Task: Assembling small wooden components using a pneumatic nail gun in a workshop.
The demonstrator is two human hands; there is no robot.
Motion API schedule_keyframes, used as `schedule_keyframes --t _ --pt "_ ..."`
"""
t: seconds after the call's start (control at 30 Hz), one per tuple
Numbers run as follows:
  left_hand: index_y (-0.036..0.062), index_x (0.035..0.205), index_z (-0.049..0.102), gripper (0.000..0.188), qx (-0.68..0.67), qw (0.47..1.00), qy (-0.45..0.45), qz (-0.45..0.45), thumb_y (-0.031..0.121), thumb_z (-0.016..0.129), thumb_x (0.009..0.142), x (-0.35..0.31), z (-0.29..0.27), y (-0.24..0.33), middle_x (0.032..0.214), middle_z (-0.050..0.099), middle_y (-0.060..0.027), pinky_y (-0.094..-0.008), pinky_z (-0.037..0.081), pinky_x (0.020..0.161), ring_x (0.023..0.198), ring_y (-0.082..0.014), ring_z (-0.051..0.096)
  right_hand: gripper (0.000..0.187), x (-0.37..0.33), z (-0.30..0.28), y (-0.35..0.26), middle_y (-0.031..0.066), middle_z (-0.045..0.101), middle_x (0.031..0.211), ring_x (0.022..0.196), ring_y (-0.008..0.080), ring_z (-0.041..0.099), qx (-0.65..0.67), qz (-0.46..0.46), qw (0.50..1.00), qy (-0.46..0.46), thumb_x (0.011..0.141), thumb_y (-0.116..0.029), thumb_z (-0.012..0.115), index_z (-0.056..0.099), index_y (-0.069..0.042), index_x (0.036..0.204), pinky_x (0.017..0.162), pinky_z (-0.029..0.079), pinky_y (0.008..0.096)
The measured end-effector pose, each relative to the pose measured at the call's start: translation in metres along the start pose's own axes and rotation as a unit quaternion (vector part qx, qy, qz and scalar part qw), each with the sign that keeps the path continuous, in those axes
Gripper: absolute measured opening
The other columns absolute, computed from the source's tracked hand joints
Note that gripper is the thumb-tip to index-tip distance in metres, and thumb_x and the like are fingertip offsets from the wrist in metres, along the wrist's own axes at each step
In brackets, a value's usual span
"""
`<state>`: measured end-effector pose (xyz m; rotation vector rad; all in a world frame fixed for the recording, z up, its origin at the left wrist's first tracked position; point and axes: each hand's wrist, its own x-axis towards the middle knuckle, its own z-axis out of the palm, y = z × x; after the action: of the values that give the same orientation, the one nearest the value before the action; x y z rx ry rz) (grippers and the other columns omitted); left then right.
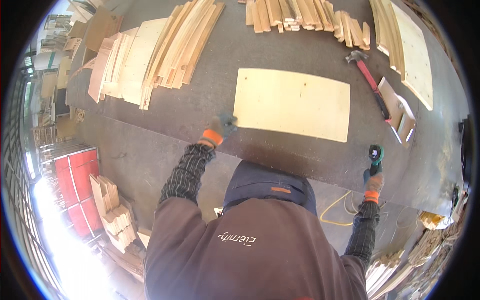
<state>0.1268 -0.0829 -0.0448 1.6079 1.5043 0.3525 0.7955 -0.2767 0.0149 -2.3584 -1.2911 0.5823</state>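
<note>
A pale rectangular plywood panel [292, 102] lies flat on the dark workbench [200, 120]. My left hand [221, 127], in a grey glove with an orange cuff, grips the panel's near left corner. My right hand [373, 181], gloved the same way, holds a small green and black hand tool [376, 154] upright at the bench's near edge, to the right of the panel and apart from it. My hood and shoulders fill the lower middle of the view.
A red-handled hammer [370, 77] lies right of the panel beside a small wooden piece [398, 110]. Stacks of wooden slats [170, 47] and short boards [305, 17] line the far side. Larger panels [410, 50] lie far right. A yellow cable [337, 210] runs on the floor.
</note>
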Motion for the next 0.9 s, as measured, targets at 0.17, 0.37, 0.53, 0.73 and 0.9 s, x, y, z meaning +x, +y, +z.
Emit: schedule_keyframes --t 0.17,0.37,0.53,0.73,0.9 --pt "0.0058 0.113 0.076 0.024 -0.065 0.996 0.000 -0.054 0.010 0.080 0.090 -0.031 -0.021 0.041 0.094 0.076 -0.0080 -0.0308 0.055 0.069 0.078 -0.0171 0.068 0.028 -0.004 0.028 0.044 0.0285 0.073 0.100 0.095 0.0491 0.070 -0.224 0.105 0.969 0.010 0.094 -0.027 0.064 0.072 0.000 0.099 0.078 0.056 0.0538" --pt "-0.0012 0.105 0.075 0.028 0.121 0.981 0.153 -0.017 0.024 0.069 0.094 0.067 -0.075 0.078 0.091 0.075 -0.0223 -0.0429 0.055 0.075 0.081 -0.0321 0.073 0.037 0.000 0.064 0.045 0.0321 0.072 0.103 0.101 0.0516 0.069 -0.227 0.129 0.965 -0.006 0.096 -0.032 0.064 0.071 0.004 0.100 0.081 0.053 0.0565" --pt "0.0001 0.120 0.074 0.040 0.009 0.959 0.281 -0.026 0.028 0.070 0.091 0.212 -0.062 0.149 0.113 0.075 -0.0267 -0.0448 0.057 0.090 0.106 -0.0401 0.074 0.026 -0.010 0.086 0.053 0.0251 0.073 0.096 0.091 0.0442 0.071 -0.252 0.144 0.957 -0.010 0.099 -0.017 0.055 0.072 0.002 0.096 0.075 0.055 0.0514" --pt "0.0022 0.127 0.073 0.044 -0.019 0.943 0.319 -0.091 0.027 0.068 0.091 0.350 -0.064 0.152 0.123 0.073 -0.0261 -0.0469 0.056 0.096 0.113 -0.0433 0.071 0.023 -0.013 0.111 0.081 0.0265 0.072 0.094 0.089 0.0455 0.070 -0.231 0.120 0.964 0.059 0.097 -0.015 0.055 0.070 0.002 0.094 0.073 0.054 0.0520" --pt "0.0047 0.131 0.071 0.043 -0.035 0.967 0.215 -0.130 0.023 0.074 0.092 0.412 -0.028 0.152 0.120 0.075 -0.0223 -0.0470 0.060 0.088 0.103 -0.0392 0.074 0.019 -0.041 0.095 0.112 0.0267 0.069 0.085 0.081 0.0464 0.067 -0.254 0.110 0.953 0.127 0.095 -0.012 0.056 0.065 0.002 0.087 0.069 0.051 0.0532"
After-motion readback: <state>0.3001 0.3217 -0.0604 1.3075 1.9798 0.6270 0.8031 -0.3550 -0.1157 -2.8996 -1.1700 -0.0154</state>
